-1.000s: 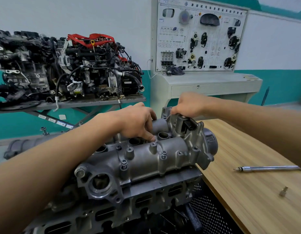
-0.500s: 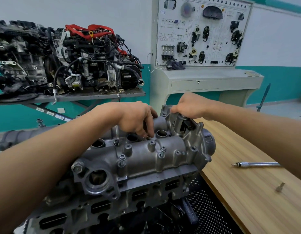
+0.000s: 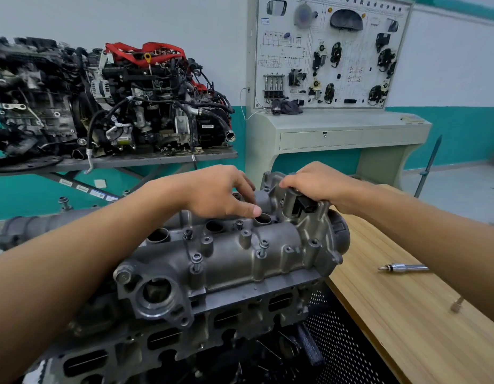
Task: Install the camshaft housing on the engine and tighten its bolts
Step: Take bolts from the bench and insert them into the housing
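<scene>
To your right, a wooden table (image 3: 406, 328) ran alongside the engine (image 3: 184, 336), its near edge just beside the block, with open surface around a slim metal tool (image 3: 403, 268) and one loose bolt (image 3: 457, 304) lying well apart. A black perforated panel (image 3: 337, 342) filled the gap below.

The grey cast camshaft housing (image 3: 240, 259) sat on top of the engine, angled away to the right. Several bolts (image 3: 263, 246) stood raised in their holes along its near side.

Your hands were apart. Your left hand (image 3: 220, 192) reached over the middle of the housing, fingers bent down at its far ridge and the thumb beside an open round well; whether it pinched anything could not be told. Your right hand (image 3: 317, 181) lay over the far end, fingers curled round the top edge of the casting.
</scene>
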The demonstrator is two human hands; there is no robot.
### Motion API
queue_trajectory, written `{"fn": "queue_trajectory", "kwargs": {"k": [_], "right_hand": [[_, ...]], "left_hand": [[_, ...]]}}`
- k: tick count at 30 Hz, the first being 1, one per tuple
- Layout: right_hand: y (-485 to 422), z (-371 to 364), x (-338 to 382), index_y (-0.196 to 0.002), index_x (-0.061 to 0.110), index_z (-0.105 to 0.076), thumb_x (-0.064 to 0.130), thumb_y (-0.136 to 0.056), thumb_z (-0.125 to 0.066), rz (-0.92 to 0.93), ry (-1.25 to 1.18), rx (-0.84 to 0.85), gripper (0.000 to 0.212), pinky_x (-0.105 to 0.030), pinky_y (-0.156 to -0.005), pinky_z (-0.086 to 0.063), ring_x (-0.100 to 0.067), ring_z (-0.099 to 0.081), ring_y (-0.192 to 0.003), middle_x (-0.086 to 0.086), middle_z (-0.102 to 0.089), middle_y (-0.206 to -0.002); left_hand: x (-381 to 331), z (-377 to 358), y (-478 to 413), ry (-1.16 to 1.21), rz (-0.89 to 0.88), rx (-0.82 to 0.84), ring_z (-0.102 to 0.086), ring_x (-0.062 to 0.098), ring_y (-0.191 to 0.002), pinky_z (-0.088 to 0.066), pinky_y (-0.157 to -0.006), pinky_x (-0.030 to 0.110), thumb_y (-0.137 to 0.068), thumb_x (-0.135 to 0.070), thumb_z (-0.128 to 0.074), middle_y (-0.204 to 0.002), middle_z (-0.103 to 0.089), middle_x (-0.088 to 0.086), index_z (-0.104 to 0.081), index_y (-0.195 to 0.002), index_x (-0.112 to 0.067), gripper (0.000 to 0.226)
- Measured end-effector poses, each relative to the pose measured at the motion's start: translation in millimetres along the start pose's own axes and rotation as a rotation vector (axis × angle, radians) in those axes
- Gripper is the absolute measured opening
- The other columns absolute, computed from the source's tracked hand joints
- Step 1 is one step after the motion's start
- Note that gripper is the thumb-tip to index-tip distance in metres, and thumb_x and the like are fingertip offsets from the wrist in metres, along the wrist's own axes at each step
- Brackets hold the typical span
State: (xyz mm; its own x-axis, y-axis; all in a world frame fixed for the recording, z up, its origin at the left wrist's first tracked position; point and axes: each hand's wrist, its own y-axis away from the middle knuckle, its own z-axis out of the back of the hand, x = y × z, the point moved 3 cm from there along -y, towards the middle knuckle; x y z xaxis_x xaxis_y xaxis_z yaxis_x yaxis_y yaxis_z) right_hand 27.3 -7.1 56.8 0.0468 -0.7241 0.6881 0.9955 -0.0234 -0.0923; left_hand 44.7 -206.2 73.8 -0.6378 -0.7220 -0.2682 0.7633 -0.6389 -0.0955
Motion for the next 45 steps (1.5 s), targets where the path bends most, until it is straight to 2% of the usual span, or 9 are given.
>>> {"fn": "queue_trajectory", "kwargs": {"k": [6,10,14,17,23,31,36,39,45], "right_hand": [[3.0,1.5,2.2,-0.069,0.015,-0.068,0.037,-0.084,-0.066,-0.021,-0.008,0.028,0.026,-0.024,-0.05,-0.044,-0.013,-0.058,-0.047,-0.001,-0.065,-0.061],[3.5,0.9,1.9,-0.074,0.012,-0.073,0.036,-0.083,-0.067,-0.046,-0.032,0.023,0.027,-0.025,-0.052,-0.047,-0.013,-0.063,-0.049,-0.004,-0.073,-0.068],[5.0,-0.9,1.2,-0.084,0.008,-0.075,0.034,-0.084,-0.066,-0.049,-0.068,0.025,0.028,-0.028,-0.056,-0.052,-0.015,-0.068,-0.056,-0.007,-0.075,-0.078],[5.4,-1.4,1.6,-0.09,0.003,-0.074,0.03,-0.086,-0.064,-0.032,-0.074,0.031,0.029,-0.041,-0.072,-0.058,-0.029,-0.072,-0.076,-0.015,-0.075,-0.09],[5.6,-2.7,-2.3,-0.094,0.0,-0.072,0.025,-0.089,-0.061,-0.034,-0.097,0.05,0.028,-0.034,-0.064,-0.051,-0.024,-0.067,-0.069,-0.019,-0.073,-0.095],[2.9,1.0,1.4,-0.09,-0.001,-0.074,0.031,-0.089,-0.068,0.002,-0.083,0.028,0.032,-0.03,-0.06,-0.052,-0.02,-0.066,-0.059,-0.016,-0.075,-0.08],[2.7,4.0,5.2,-0.091,0.003,-0.073,0.03,-0.092,-0.068,-0.009,-0.089,0.058,0.027,-0.019,-0.041,-0.048,-0.012,-0.064,-0.046,-0.009,-0.073,-0.072],[3.8,5.9,7.4,-0.09,0.007,-0.074,0.032,-0.093,-0.067,-0.006,-0.046,0.076,0.027,-0.018,-0.043,-0.048,-0.013,-0.065,-0.051,-0.01,-0.077,-0.083],[7.8,4.5,8.4,-0.089,0.005,-0.074,0.031,-0.091,-0.067,-0.003,-0.053,0.054,0.027,-0.024,-0.051,-0.048,-0.016,-0.063,-0.054,-0.015,-0.076,-0.088]], "left_hand": [[-32.8,-0.2,12.4,0.003,-0.083,0.086,-0.06,-0.002,-0.098,-0.039,-0.075,-0.001,-0.087,-0.051,-0.07,-0.124,-0.066,-0.013,-0.079,-0.098,-0.033,0.023],[-47.2,-3.8,22.6,0.041,-0.103,0.199,-0.068,0.005,-0.083,-0.053,-0.078,0.025,-0.083,-0.053,-0.073,-0.096,-0.074,-0.009,-0.078,-0.094,-0.032,0.025],[-55.6,-7.3,26.0,-0.071,-0.145,0.183,-0.063,0.011,-0.078,-0.046,-0.069,0.025,-0.079,-0.045,-0.08,-0.088,-0.073,-0.006,-0.077,-0.086,-0.032,0.014],[-57.5,-6.2,29.9,-0.046,-0.134,0.164,-0.064,0.005,-0.078,-0.045,-0.071,0.02,-0.08,-0.032,-0.082,-0.086,-0.074,-0.01,-0.078,-0.082,-0.032,0.004],[-55.0,-9.1,32.1,-0.007,-0.113,0.161,-0.065,-0.009,-0.076,-0.042,-0.067,0.002,-0.08,-0.023,-0.083,-0.085,-0.076,-0.017,-0.081,-0.092,-0.027,0.013],[-50.9,-8.2,31.6,0.011,-0.093,0.127,-0.067,-0.005,-0.074,-0.046,-0.068,0.009,-0.079,-0.027,-0.084,-0.084,-0.076,-0.017,-0.08,-0.088,-0.032,0.011],[-51.9,-5.5,31.9,-0.015,-0.044,0.095,-0.066,-0.001,-0.067,-0.049,-0.06,0.013,-0.077,-0.031,-0.086,-0.082,-0.077,-0.009,-0.078,-0.086,-0.025,0.013],[-52.2,-4.9,31.9,0.025,-0.019,0.101,-0.06,-0.006,-0.051,-0.038,-0.046,0.005,-0.076,-0.027,-0.086,-0.079,-0.076,-0.005,-0.077,-0.082,-0.023,0.011],[-55.2,-3.1,36.1,0.048,-0.009,0.19,-0.062,-0.008,-0.061,-0.045,-0.059,0.008,-0.081,-0.007,-0.08,-0.075,-0.072,-0.02,-0.076,-0.083,-0.038,0.031]]}}
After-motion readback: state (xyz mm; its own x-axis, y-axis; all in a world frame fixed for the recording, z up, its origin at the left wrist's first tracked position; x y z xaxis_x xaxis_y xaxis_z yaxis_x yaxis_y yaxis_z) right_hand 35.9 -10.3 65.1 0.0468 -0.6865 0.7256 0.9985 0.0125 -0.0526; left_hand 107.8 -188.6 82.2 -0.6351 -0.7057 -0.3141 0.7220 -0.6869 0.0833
